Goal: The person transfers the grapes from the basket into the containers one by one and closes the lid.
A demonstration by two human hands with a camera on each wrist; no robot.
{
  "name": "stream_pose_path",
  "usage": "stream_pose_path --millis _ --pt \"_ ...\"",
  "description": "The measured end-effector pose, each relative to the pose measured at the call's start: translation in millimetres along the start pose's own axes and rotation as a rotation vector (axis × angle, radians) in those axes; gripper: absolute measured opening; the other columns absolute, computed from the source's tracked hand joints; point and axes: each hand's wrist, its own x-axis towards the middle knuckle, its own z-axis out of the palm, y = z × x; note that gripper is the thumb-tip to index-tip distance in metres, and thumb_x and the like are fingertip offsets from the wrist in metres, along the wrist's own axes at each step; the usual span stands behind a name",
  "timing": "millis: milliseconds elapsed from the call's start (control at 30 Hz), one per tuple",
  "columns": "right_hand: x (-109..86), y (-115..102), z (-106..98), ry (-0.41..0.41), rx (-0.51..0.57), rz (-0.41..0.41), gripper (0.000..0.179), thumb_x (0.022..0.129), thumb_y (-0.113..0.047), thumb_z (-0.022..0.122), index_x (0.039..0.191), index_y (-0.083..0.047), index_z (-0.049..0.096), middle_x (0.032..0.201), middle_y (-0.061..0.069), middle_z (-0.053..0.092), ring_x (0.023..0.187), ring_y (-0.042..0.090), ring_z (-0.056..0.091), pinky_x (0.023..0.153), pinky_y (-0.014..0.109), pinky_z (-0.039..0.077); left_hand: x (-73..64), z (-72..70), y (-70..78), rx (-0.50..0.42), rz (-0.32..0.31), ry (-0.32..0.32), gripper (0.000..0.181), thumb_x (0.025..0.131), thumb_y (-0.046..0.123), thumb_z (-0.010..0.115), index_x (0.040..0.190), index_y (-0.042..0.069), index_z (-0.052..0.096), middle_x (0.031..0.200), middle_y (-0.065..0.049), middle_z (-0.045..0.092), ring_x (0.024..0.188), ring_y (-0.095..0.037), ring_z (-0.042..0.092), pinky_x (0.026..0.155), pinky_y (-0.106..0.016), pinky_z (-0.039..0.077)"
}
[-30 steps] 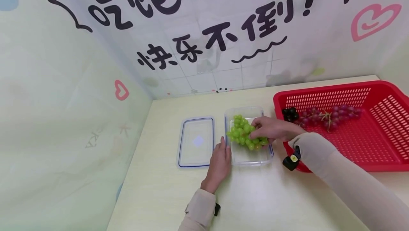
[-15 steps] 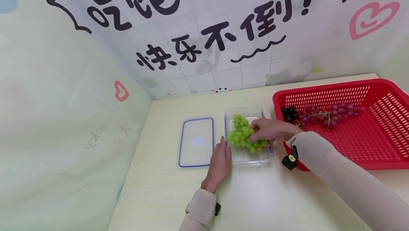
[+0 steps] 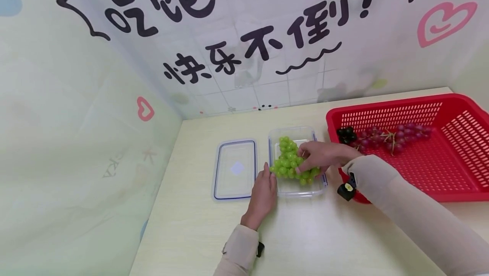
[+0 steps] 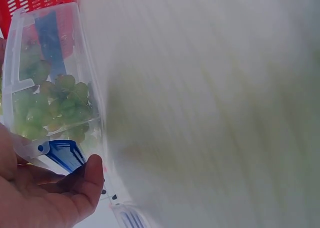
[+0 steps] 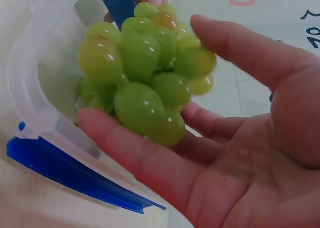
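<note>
A bunch of green grapes (image 3: 288, 165) lies across the inside of a clear plastic food container (image 3: 299, 193). My right hand (image 3: 324, 155) holds the bunch from its right side; in the right wrist view, thumb and fingers stand around the grapes (image 5: 137, 105). At the container's left wall, my left hand (image 3: 261, 195) grips the rim beside a blue clip (image 4: 64, 154). Through the clear wall, the left wrist view shows grapes (image 4: 70, 105) inside. Another blue clip (image 5: 75, 175) hangs folded down on the side near the right hand.
Left of the container lies its lid (image 3: 234, 170), flat on the pale table (image 3: 183, 225). A red plastic basket (image 3: 431, 182) stands close on the right, with purple grapes (image 3: 399, 140) and black grapes (image 3: 346, 136) in it. A printed cloth (image 3: 248, 85) rises behind the table.
The green bunch has sunk and turned slightly toward the container's near side, with the right hand's fingers shifting along it. The left hand stays at the container's left wall.
</note>
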Motion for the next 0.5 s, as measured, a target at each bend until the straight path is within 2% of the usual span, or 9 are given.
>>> stream_pose_path --millis 100,267,500 --pt "-2.3 -0.5 -3.7 -0.017 0.028 -0.014 0.053 0.092 -0.032 0.070 0.130 -0.003 0.049 0.129 0.017 0.052 0.110 0.028 0.056 0.079 0.038 0.059 0.4 0.2 0.5 0.010 0.007 0.002 0.051 0.109 0.016 0.033 0.149 -0.014 0.028 0.132 -0.028 0.054 0.120 -0.036 0.055 0.098 -0.048 0.048" --pt "-3.8 -0.7 -8.3 -0.010 0.058 -0.031 0.042 0.098 -0.030 0.062 0.128 -0.002 0.052 0.126 0.018 0.055 0.118 0.035 0.053 0.086 0.041 0.057 1.2 0.6 1.1 0.012 0.004 -0.001 0.051 0.109 0.017 0.033 0.149 -0.014 0.028 0.134 -0.029 0.053 0.122 -0.037 0.055 0.099 -0.048 0.048" --pt "-7.3 1.8 -12.6 0.034 0.084 -0.055 0.038 0.099 -0.026 0.059 0.127 -0.001 0.053 0.125 0.020 0.056 0.115 0.034 0.053 0.099 0.047 0.051 1.4 1.0 1.0 -0.019 -0.029 -0.020 0.053 0.109 0.020 0.032 0.151 -0.011 0.024 0.137 -0.028 0.051 0.125 -0.037 0.053 0.102 -0.048 0.047"
